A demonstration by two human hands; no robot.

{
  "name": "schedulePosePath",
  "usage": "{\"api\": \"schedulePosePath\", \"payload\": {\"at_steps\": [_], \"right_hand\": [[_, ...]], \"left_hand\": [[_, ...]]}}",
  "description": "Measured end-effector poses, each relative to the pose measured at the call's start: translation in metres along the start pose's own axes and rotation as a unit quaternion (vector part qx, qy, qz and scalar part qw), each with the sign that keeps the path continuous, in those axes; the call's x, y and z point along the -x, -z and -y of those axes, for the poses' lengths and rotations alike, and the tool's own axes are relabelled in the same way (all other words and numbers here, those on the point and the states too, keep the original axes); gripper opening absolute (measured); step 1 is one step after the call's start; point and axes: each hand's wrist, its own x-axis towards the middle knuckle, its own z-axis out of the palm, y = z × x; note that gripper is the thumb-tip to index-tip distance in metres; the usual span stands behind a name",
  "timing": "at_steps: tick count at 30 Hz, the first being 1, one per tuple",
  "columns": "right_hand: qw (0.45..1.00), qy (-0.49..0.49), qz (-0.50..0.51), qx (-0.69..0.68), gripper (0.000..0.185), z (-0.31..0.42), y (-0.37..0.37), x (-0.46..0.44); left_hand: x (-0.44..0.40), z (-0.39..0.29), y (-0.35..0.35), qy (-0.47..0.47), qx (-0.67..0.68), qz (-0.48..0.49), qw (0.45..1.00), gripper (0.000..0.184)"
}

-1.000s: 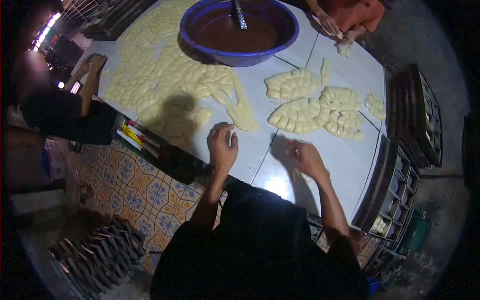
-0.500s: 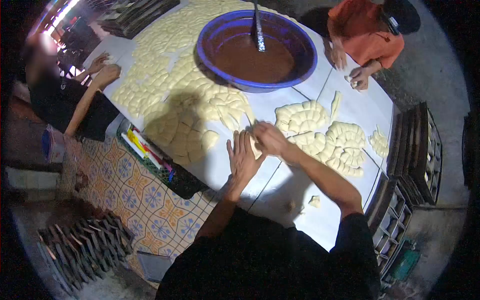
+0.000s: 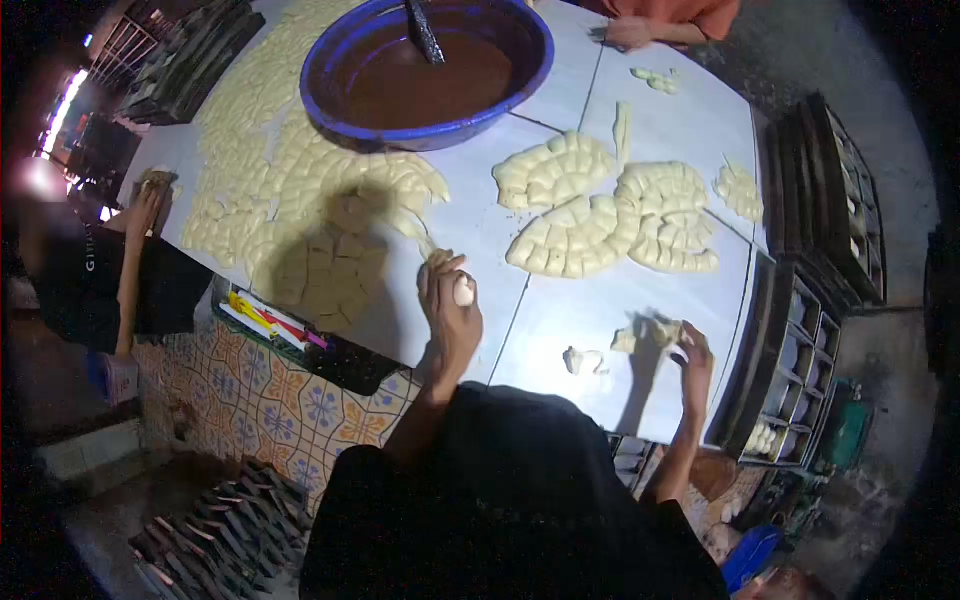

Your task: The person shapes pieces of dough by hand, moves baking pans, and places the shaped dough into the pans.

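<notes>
My left hand [image 3: 452, 315] is closed around a small piece of pale dough [image 3: 463, 292], which shows between the thumb and fingers. Just beyond it, a thin dough strip [image 3: 418, 232] stretches toward the large spread of dough pieces [image 3: 335, 160]. Over on the right, my right hand [image 3: 697, 362] has its fingers apart and curved, close to a dough scrap [image 3: 624, 341] lying in shadow; whether the fingertips touch dough there is unclear. Another small dough scrap [image 3: 584, 360] lies to its left. Cut dough slabs [image 3: 570, 240] lie ahead of both hands.
A blue basin [image 3: 430, 130] of brown filling holds a utensil [image 3: 424, 35]. Stacked compartment trays [image 3: 800, 350] stand along the right edge. A co-worker's hand [image 3: 630, 33] rests at the far side; another person [image 3: 110, 260] stands at left. A crate [image 3: 265, 325] sits below the table edge.
My hands were together on dough near the middle; now they are apart. My right hand has moved right and nearer to me, my left slightly left. The view has shifted too.
</notes>
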Motion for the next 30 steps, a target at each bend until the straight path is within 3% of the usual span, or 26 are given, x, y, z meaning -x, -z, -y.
{"api": "schedulePosePath", "payload": {"at_steps": [1,2,3,4,5,6,8,9,11,13,14,15,17,19,20,21,23,24,25,27,30], "right_hand": [[0.960,0.024,-0.050,0.273,0.046,0.009,-0.003,0.005],[0.928,0.032,-0.073,0.364,0.048,0.019,-0.013,0.018],[0.945,0.145,-0.066,0.285,0.046,0.003,-0.014,0.015],[0.998,0.028,-0.030,0.043,0.044,0.032,-0.035,0.021],[0.990,-0.005,0.062,-0.124,0.041,0.049,-0.052,0.023],[0.975,0.017,0.154,-0.158,0.061,0.070,-0.071,0.023],[0.916,-0.050,0.253,-0.305,0.076,0.106,-0.119,0.032],[0.891,-0.103,0.329,-0.296,0.075,0.096,-0.136,0.026],[0.802,-0.277,0.291,-0.443,0.067,0.107,-0.159,0.037],[0.742,-0.285,0.349,-0.496,0.072,0.106,-0.150,0.036],[0.705,-0.249,0.386,-0.541,0.058,0.098,-0.144,0.035],[0.785,-0.204,0.376,-0.447,0.052,0.096,-0.139,0.034],[0.903,-0.113,0.339,-0.240,0.044,0.093,-0.130,0.038],[0.943,0.011,0.295,-0.155,0.044,0.113,-0.116,0.045],[0.947,-0.005,0.299,-0.118,0.039,0.116,-0.103,0.047],[0.950,-0.021,0.302,-0.080,0.035,0.113,-0.087,0.049],[0.965,0.028,0.253,-0.071,0.025,0.100,-0.054,0.054],[0.969,-0.020,0.228,-0.095,0.021,0.091,-0.036,0.057],[0.970,-0.068,0.202,-0.119,0.017,0.082,-0.017,0.061],[0.956,-0.114,0.133,-0.236,0.014,0.039,0.007,0.070],[0.905,-0.064,0.084,-0.413,0.015,-0.026,0.022,0.073]], "left_hand": [[0.006,-0.014,0.004,0.007,0.048,-0.005,0.999,0.014],[0.011,-0.026,0.009,0.004,0.089,0.006,0.996,0.013],[0.017,-0.038,0.013,0.002,0.130,0.015,0.991,0.012],[0.021,-0.052,0.017,0.001,0.171,0.026,0.985,0.011],[0.022,-0.072,0.024,0.007,0.265,0.042,0.963,0.014],[0.024,-0.090,0.028,0.030,0.350,0.057,0.935,0.018],[0.028,-0.115,0.031,0.060,0.453,0.086,0.885,0.020],[0.039,-0.117,0.028,0.139,0.519,0.097,0.838,0.024],[0.039,-0.117,0.023,0.231,0.668,0.087,0.702,0.028],[0.042,-0.105,0.027,0.311,0.740,0.067,0.593,0.036],[0.043,-0.095,0.025,0.329,0.757,0.040,0.563,0.035],[0.042,-0.085,0.023,0.348,0.772,0.014,0.531,0.034],[0.041,-0.074,0.023,0.380,0.765,0.004,0.519,0.033],[0.042,-0.058,0.016,0.410,0.775,-0.026,0.480,0.031],[0.037,-0.050,0.016,0.474,0.756,-0.069,0.446,0.028],[0.035,-0.022,0.012,0.460,0.808,-0.061,0.363,0.025],[0.025,-0.012,0.016,0.432,0.795,-0.090,0.416,0.022],[0.021,-0.006,0.018,0.424,0.801,-0.099,0.410,0.023],[0.015,-0.009,0.019,0.437,0.772,-0.128,0.444,0.022],[0.018,0.007,0.015,0.393,0.803,-0.056,0.444,0.022],[0.017,0.000,0.007,0.395,0.800,-0.020,0.451,0.019]]}}
